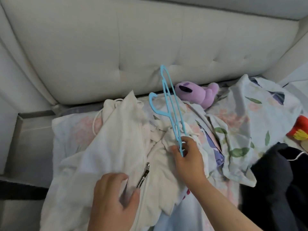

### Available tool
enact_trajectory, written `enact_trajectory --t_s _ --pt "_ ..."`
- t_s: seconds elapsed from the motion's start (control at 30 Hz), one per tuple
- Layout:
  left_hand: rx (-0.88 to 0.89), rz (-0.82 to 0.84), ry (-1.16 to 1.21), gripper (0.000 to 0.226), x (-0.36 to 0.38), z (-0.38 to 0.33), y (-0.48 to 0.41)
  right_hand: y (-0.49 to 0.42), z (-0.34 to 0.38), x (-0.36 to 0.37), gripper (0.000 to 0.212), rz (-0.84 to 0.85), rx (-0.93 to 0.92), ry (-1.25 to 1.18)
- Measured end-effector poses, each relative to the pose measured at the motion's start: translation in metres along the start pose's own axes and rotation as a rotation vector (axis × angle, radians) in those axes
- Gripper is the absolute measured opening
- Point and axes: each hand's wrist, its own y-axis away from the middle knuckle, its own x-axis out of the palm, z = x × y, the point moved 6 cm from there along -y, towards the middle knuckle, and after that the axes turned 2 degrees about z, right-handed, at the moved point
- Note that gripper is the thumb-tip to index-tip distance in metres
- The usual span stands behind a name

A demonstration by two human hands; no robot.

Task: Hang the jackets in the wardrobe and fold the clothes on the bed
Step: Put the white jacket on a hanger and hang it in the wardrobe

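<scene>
A white zip-up jacket (116, 147) lies spread on the bed in front of me, its metal zipper pull (143, 175) showing near the middle. My left hand (113, 200) grips the jacket's front edge beside the zipper. My right hand (188, 157) pinches one end of a light blue plastic hanger (168, 105), which stands up on edge above the jacket's collar with its hook pointing left. A dark navy garment (275, 180) lies bunched at the right.
A floral bed sheet (241, 117) covers the bed, rumpled at the right. A purple plush toy (198, 93) sits against the padded white headboard (133, 47). A red and yellow toy (300, 129) peeks in at the right edge. A grey ledge (33, 130) runs along the left.
</scene>
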Motion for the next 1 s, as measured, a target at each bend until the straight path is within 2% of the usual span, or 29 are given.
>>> enact_trajectory --t_s 0.1,0.23,0.33,0.37,0.43,0.53,0.67,0.83,0.93,1.0 --pt "0.103 -0.037 -0.225 0.051 0.008 0.021 0.033 0.002 -0.008 0.005 0.022 0.033 -0.073 0.036" --pt "0.136 -0.08 -0.328 0.051 0.014 0.038 0.071 0.019 -0.013 0.005 0.026 0.008 -0.241 0.178" --pt "0.12 -0.001 -0.369 0.04 0.028 0.038 0.091 0.04 -0.026 0.0 0.022 0.015 -0.257 0.101" --pt "0.052 0.042 -0.324 0.035 0.031 0.038 0.095 0.048 -0.033 -0.001 0.022 0.037 -0.224 0.067" --pt "-0.196 0.081 -0.147 0.025 0.033 0.036 0.102 0.064 -0.046 -0.006 0.025 0.085 -0.192 0.044" --pt "-0.476 0.062 0.117 0.026 0.033 0.029 0.112 0.088 -0.056 -0.013 0.03 0.185 -0.205 0.043" --pt "-0.798 0.089 0.762 0.019 0.038 -0.009 0.124 0.124 -0.057 -0.021 0.024 0.367 -0.166 -0.12" --pt "-0.9 0.267 1.209 0.03 0.061 -0.083 0.156 0.154 -0.05 -0.029 0.029 0.485 -0.036 -0.41" --pt "-0.875 0.276 1.419 0.036 0.062 -0.111 0.17 0.161 -0.047 -0.037 0.026 0.526 0.056 -0.547" --pt "-0.823 0.248 1.477 0.041 0.055 -0.12 0.175 0.162 -0.044 -0.045 0.026 0.548 0.095 -0.638"
